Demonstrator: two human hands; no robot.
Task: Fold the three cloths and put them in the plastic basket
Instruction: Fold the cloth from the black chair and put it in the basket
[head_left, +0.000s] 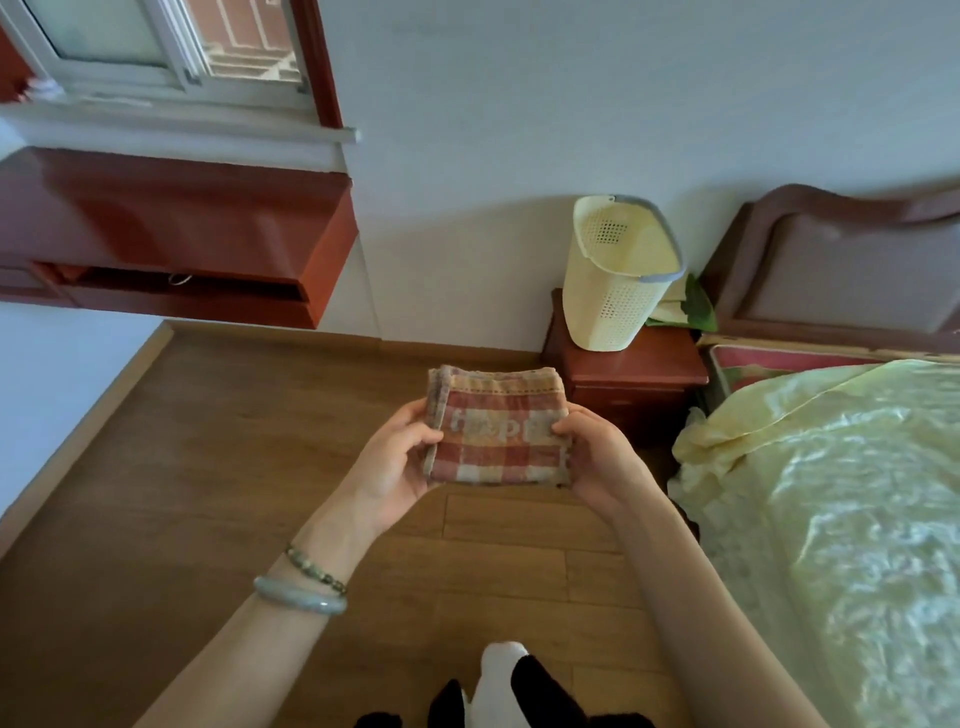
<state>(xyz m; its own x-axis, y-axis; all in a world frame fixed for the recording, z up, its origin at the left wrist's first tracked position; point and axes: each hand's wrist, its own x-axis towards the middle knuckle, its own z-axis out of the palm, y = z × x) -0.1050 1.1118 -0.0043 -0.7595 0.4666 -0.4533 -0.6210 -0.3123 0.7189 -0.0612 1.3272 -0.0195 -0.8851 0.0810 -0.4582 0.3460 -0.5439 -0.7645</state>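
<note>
A red-and-cream checked cloth (496, 426), folded into a small thick square, is held in the air above the wooden floor. My left hand (400, 457) grips its left edge, thumb on top. Its right edge is gripped the same way by my right hand (597, 457). The pale yellow plastic basket (615, 275) with a grey rim stands beyond the cloth on a red-brown nightstand (628, 374), and its inside looks empty from here. Other cloths are not in view.
A bed with a shiny yellow cover (841, 509) fills the right side, its headboard (841, 260) against the wall. A red-brown desk (171, 239) stands under the window at left. Green and yellow fabric (685, 312) lies behind the basket. Wooden floor (234, 467) stretches below.
</note>
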